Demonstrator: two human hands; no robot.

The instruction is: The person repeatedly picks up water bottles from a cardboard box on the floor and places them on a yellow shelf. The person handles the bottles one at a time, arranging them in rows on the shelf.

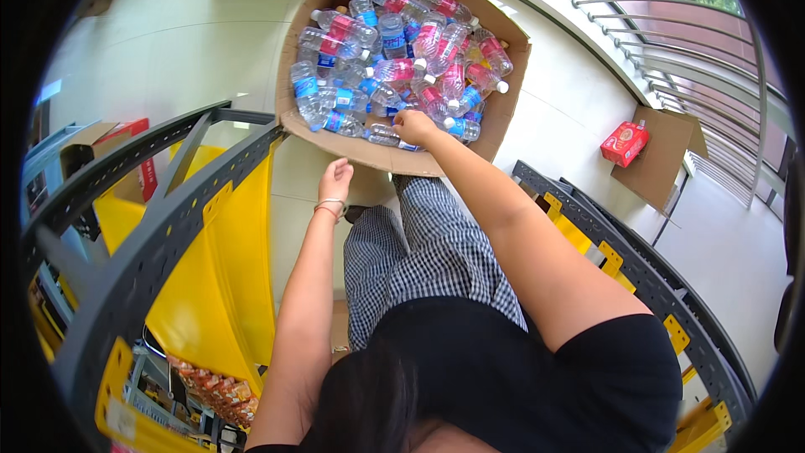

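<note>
A large open cardboard box (371,154) full of plastic bottles stands in front of me. The bottles are clear, with pink or blue labels and white or blue caps. My right hand (415,128) reaches over the near edge, its fingers bent down among the bottles, by a clear bottle (385,135) lying along the near wall; whether it grips one cannot be told. Outside the box, just below its near left edge, my left hand (336,179) hangs with fingers loosely curled and nothing in it. A bracelet and a red string circle that wrist.
Dark metal racks with yellow shelves stand close on my left (233,201) and right (604,251). A red carton (624,143) and an opened cardboard box (660,160) lie on the floor to the right, near a metal railing (679,34). Orange snack packets (217,390) sit low left.
</note>
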